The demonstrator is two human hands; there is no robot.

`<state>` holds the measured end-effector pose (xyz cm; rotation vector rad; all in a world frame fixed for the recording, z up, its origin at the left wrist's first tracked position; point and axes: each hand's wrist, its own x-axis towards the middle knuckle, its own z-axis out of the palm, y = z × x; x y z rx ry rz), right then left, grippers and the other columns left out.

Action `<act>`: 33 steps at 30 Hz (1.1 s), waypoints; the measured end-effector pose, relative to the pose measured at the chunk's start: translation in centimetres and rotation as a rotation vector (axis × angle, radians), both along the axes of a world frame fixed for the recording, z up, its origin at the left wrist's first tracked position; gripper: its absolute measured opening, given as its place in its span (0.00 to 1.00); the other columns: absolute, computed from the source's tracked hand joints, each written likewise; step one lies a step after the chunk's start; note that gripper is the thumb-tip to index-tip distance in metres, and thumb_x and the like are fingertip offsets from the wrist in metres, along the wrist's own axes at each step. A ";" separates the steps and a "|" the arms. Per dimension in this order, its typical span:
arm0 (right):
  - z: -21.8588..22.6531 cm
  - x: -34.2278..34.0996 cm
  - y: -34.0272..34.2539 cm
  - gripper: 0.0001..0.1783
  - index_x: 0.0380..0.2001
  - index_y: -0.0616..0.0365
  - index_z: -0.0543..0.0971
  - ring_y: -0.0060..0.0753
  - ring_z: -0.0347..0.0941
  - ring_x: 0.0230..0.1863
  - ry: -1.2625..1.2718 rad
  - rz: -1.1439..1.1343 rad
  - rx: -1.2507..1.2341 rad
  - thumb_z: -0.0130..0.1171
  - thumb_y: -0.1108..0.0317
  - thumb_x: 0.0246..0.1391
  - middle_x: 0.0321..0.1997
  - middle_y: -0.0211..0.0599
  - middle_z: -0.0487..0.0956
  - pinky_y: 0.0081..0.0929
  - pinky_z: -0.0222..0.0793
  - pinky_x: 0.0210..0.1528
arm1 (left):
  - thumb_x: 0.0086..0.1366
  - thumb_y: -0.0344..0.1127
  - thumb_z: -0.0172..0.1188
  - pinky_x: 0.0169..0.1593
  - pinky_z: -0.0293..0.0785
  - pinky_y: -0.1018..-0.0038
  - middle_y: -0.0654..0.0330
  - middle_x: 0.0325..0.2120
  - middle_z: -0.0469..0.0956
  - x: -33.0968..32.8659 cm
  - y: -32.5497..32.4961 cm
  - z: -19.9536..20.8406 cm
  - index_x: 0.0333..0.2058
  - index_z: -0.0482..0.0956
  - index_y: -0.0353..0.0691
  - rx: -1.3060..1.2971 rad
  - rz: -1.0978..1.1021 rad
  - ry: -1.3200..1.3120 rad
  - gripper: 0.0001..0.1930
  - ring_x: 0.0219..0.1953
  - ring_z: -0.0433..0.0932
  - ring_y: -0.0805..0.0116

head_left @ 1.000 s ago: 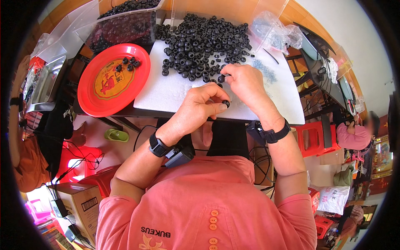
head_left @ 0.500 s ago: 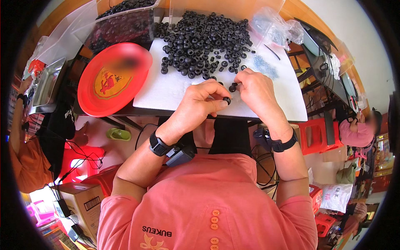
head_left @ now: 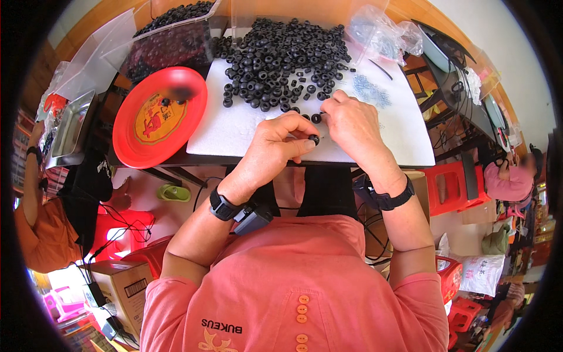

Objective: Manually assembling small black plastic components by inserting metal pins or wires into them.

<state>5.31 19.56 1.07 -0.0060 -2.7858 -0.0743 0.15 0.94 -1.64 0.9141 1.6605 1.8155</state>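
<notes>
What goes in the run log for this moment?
left hand: pinches black ring | right hand: at ring pile edge | white board

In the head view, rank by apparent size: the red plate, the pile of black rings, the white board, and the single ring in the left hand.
1. White board
2. Pile of black rings and red plate: look about alike, so no ranking between them.
3. Single black ring at the left hand's fingers.
</notes>
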 end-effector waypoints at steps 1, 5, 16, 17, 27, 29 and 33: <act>-0.1 -0.1 0.0 0.06 0.29 0.56 0.81 0.45 0.79 0.34 0.017 0.019 -0.009 0.60 0.71 0.45 0.33 0.39 0.77 0.42 0.74 0.34 | 0.62 0.21 0.58 0.31 0.73 0.81 0.63 0.40 0.78 0.0 0.0 0.0 0.40 0.80 0.33 -0.001 -0.004 0.001 0.08 0.29 0.74 0.79; -0.4 -0.3 -0.2 0.07 0.29 0.57 0.80 0.45 0.79 0.36 0.075 0.066 -0.011 0.61 0.71 0.42 0.34 0.41 0.78 0.41 0.75 0.34 | 0.62 0.22 0.59 0.32 0.73 0.81 0.63 0.40 0.78 -0.1 0.0 0.1 0.39 0.80 0.33 -0.004 -0.007 0.017 0.08 0.29 0.74 0.78; -0.3 -0.3 -0.8 0.09 0.29 0.58 0.81 0.43 0.78 0.35 0.056 0.030 0.108 0.63 0.66 0.43 0.34 0.40 0.77 0.38 0.74 0.34 | 0.61 0.22 0.59 0.32 0.73 0.81 0.63 0.40 0.77 -0.1 0.1 0.2 0.39 0.80 0.33 -0.008 -0.012 -0.001 0.08 0.30 0.74 0.78; -0.3 -0.3 -1.0 0.09 0.28 0.59 0.81 0.43 0.78 0.35 0.064 0.034 0.106 0.62 0.65 0.44 0.34 0.40 0.77 0.38 0.73 0.34 | 0.61 0.22 0.59 0.32 0.73 0.81 0.63 0.40 0.77 -0.1 0.0 0.2 0.39 0.80 0.33 -0.010 -0.011 0.009 0.08 0.30 0.74 0.78; -0.3 -0.2 -1.5 0.09 0.28 0.59 0.81 0.42 0.78 0.35 0.068 0.055 0.102 0.62 0.65 0.44 0.32 0.40 0.79 0.37 0.72 0.35 | 0.60 0.22 0.60 0.30 0.73 0.81 0.64 0.37 0.74 0.0 0.1 0.2 0.37 0.80 0.32 0.025 0.001 -0.018 0.06 0.29 0.74 0.79; -0.2 -0.1 -1.4 0.09 0.28 0.59 0.81 0.42 0.78 0.35 0.057 0.039 0.098 0.61 0.66 0.45 0.32 0.40 0.79 0.37 0.72 0.34 | 0.60 0.22 0.60 0.30 0.73 0.81 0.64 0.37 0.74 0.0 0.1 0.3 0.37 0.80 0.32 0.024 -0.005 -0.040 0.06 0.30 0.75 0.79; -0.8 -0.3 -1.1 0.08 0.27 0.60 0.81 0.42 0.78 0.35 0.089 -0.029 0.073 0.60 0.67 0.45 0.32 0.41 0.79 0.38 0.71 0.34 | 0.61 0.22 0.60 0.30 0.73 0.81 0.65 0.37 0.74 -0.1 0.2 0.3 0.38 0.80 0.32 0.017 -0.002 -0.002 0.07 0.31 0.75 0.79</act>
